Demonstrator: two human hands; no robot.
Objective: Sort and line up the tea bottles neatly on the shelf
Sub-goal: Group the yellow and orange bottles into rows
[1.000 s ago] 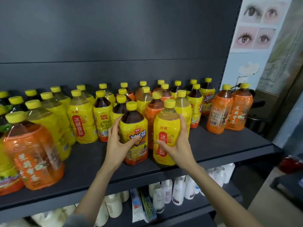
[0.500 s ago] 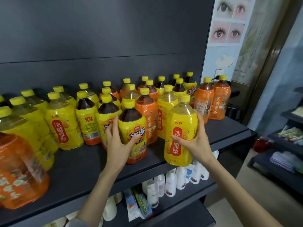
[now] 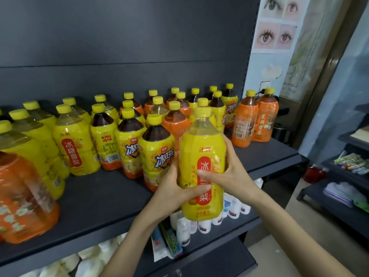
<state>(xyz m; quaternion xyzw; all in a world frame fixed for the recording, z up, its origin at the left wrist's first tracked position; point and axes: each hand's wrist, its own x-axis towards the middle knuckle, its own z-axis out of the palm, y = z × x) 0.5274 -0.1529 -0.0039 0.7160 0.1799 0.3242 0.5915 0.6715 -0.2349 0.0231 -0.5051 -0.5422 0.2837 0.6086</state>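
A yellow pear-drink bottle (image 3: 201,154) with a red label and yellow cap is lifted off the dark shelf (image 3: 103,198), in front of its edge. My left hand (image 3: 171,192) grips its lower left side. My right hand (image 3: 229,172) wraps its right side, thumb across the label. Just behind stands a dark iced-tea bottle (image 3: 156,154) with a yellow wrap. More yellow, dark-tea and orange bottles crowd the shelf behind in loose rows.
A big orange bottle (image 3: 22,198) stands close at the front left. Two orange bottles (image 3: 255,120) stand at the shelf's right end. White bottles (image 3: 203,224) and packets fill the lower shelf. A low rack (image 3: 347,176) with goods is at the right.
My right hand lifted the yellow pear bottle off the shelf and brought it toward me. My left hand let go of the iced-tea bottle and took hold of the pear bottle too.
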